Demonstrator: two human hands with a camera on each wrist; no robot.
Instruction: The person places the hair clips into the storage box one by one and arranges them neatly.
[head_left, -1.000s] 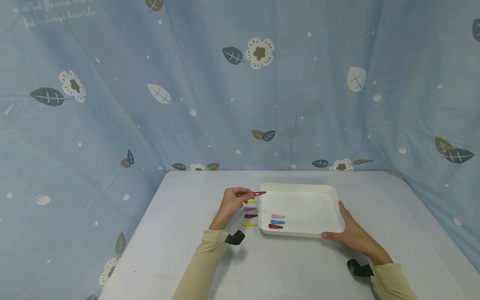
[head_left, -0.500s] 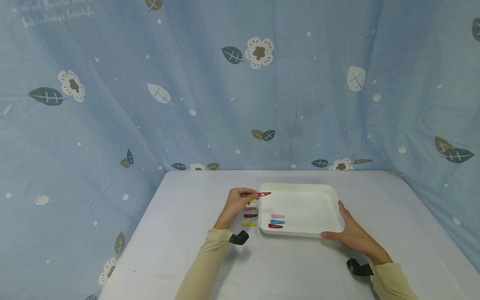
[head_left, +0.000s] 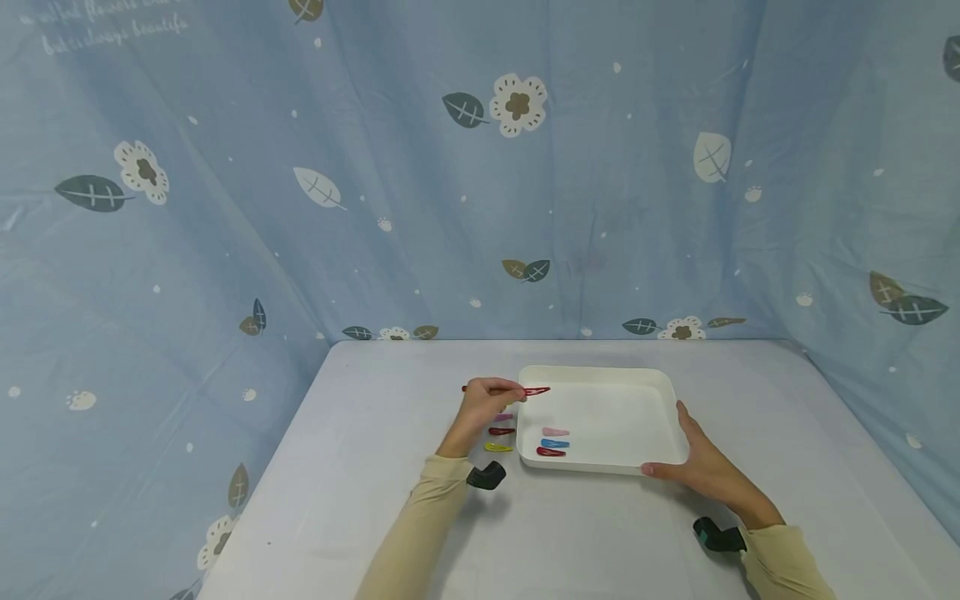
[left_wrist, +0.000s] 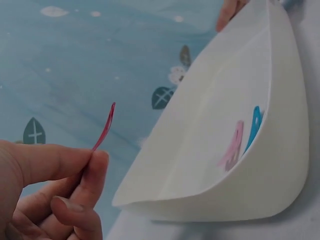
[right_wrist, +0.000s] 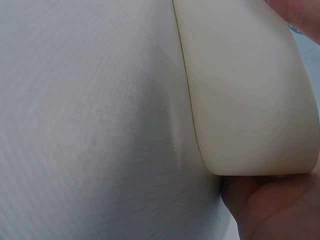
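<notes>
My left hand (head_left: 483, 406) pinches a red snap hair clip (head_left: 537, 391) between thumb and fingertips, above the left rim of a white tray (head_left: 600, 468). In the left wrist view the red clip (left_wrist: 106, 129) points up, apart from the tray wall (left_wrist: 260, 195). My right hand (head_left: 708, 467) holds the tray's front right corner, thumb on the front side and fingers along the right side. Inside the tray, at the front left, lie a pink clip (head_left: 556, 432), a blue clip (head_left: 555, 444) and a dark red clip (head_left: 551, 452).
Left of the tray, a purple clip (head_left: 505, 417), another dark red clip (head_left: 502, 432) and a yellow clip (head_left: 498, 447) lie in a column on the white table (head_left: 585, 533). A small reddish tip (head_left: 464, 388) shows behind the left hand. A patterned curtain (head_left: 600, 208) hangs behind the table.
My left hand has moved right with the red hair clip, bringing it over the tray's left rim. It now covers the far yellow clip. My right hand and the tray have stayed put.
</notes>
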